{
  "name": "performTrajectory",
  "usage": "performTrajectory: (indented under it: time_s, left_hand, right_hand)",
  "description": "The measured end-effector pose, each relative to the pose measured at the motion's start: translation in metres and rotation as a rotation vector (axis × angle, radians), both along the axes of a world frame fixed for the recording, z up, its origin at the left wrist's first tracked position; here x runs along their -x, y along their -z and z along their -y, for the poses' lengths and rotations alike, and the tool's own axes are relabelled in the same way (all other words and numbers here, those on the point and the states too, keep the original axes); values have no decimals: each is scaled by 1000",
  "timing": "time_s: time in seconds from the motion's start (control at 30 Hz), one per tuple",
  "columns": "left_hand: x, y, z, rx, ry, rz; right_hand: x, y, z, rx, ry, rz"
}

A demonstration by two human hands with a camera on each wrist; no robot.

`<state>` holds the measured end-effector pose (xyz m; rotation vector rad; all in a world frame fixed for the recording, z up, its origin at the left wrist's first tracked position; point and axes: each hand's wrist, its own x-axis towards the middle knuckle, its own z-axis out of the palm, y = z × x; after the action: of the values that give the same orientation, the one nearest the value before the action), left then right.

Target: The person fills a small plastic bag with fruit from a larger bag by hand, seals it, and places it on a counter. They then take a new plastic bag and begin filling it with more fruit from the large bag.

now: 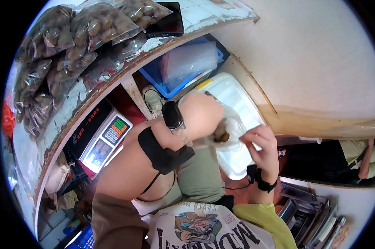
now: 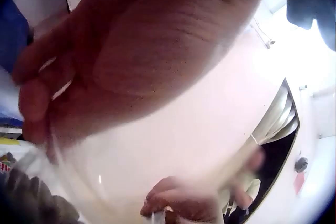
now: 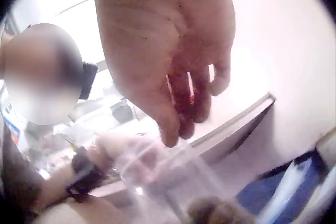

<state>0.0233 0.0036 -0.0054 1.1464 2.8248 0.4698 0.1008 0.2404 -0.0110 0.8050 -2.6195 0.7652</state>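
Observation:
My right hand (image 1: pixel 262 145) pinches the upper edge of a clear plastic bag (image 1: pixel 236 126) between thumb and fingertips. On the bag's other side, my left hand (image 1: pixel 202 112) holds the plastic with curled fingers. Its fingertips are hidden in the head view but show in the left wrist view. Several brown, rounded lumps (image 1: pixel 222 135) lie at the bottom of the bag; their kind is unclear. In the right wrist view the plastic stretches between both hands, above the lumps (image 3: pixel 215 211). Beneath the bag is a white plastic tub (image 1: pixel 233 166).
Filled bags of similar brown lumps (image 1: pixel 92 31) and a black phone (image 1: pixel 166 20) lie on the worn counter at upper left. A digital scale (image 1: pixel 102 139) stands below. Flat plastic bags (image 1: pixel 191 62) fill a blue bin (image 1: pixel 166 92). Another person (image 1: pixel 353 153) is at right.

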Motion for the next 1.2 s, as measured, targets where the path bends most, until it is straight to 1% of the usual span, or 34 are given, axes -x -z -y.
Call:
performTrajectory:
  time_s: [0.03, 0.07, 0.1, 0.17, 0.2, 0.27, 0.3, 0.33, 0.37, 0.4, 0.43, 0.5, 0.53, 0.57, 0.63, 0.67, 0.73, 0.8, 0.83, 0.87, 0.9, 0.97, 1.0, 1.03, 1.07, 1.13, 1.2]
  left_hand:
    - [0, 2, 1, -4, 149, 24]
    - [-1, -1, 4, -17, 150, 22]
    - [1, -4, 2, -19, 154, 25]
    - [7, -9, -5, 93, -19, 135]
    - [8, -5, -3, 68, -8, 79]
    - [8, -4, -4, 84, -32, 92]
    - [9, -4, -6, 99, -50, 102]
    - [9, -3, -5, 102, -44, 102]
    - [8, 0, -1, 25, -32, 52]
    - [8, 1, 0, -54, -19, 3]
    - [8, 1, 0, -54, -9, 4]
    - [9, -2, -4, -2, -77, 44]
    - [8, -6, -5, 14, -86, 63]
    - [7, -6, -5, 11, -70, 60]
    - [6, -5, -4, 0, -90, 63]
    - [5, -7, -3, -38, -72, 77]
    - [3, -9, -6, -39, -73, 93]
    - [3, -5, -6, -58, -78, 107]
    - [3, -6, -6, -53, -70, 105]
    - [3, -9, -7, -25, -79, 127]
    - [2, -11, -8, 3, -89, 147]
    - [3, -10, -7, 3, -64, 149]
    - [3, -10, -7, 0, -47, 157]
    - [2, -11, -7, 8, -40, 153]
    - [1, -13, -8, 11, -50, 174]
    - [1, -16, -9, 19, -48, 195]
    - [1, -19, -11, 68, -64, 219]
  right_hand:
    - [-3, -2, 1, 6, -67, 70]
    - [-2, -1, -4, 33, -52, 79]
    - [0, 2, -12, 9, 14, 45]
    - [4, 9, -21, 22, 52, 40]
    - [4, 10, -21, 22, 49, 39]
    - [1, 15, -16, 143, 40, 144]
    - [1, 17, -14, 148, 44, 146]
    - [2, 19, -11, 256, 64, 194]
    - [2, 21, -11, 363, 88, 240]
    - [3, 26, -17, 420, 98, 264]
    - [4, 32, -22, 422, 108, 262]
    - [5, 50, -35, 940, 82, 652]
    - [8, 67, -51, 918, 51, 800]
    - [11, 78, -59, 832, 59, 909]
    - [22, 109, -72, 550, 52, 1122]
    - [26, 134, -77, 556, 63, 1116]
    - [33, 190, -80, 186, 267, 1044]
    - [48, 225, -69, 285, 244, 757]
    - [64, 266, -74, 260, 183, 644]
    - [78, 296, -75, 234, 123, 530]
    - [84, 287, -64, 241, 129, 524]
    - [92, 268, -44, 221, 272, 543]
    - [92, 263, -39, 230, 276, 539]
    - [92, 257, -34, 156, 308, 554]
    - [91, 260, -32, 81, 341, 571]
    - [90, 275, -32, 101, 350, 549]
    - [89, 309, -39, 121, 353, 509]
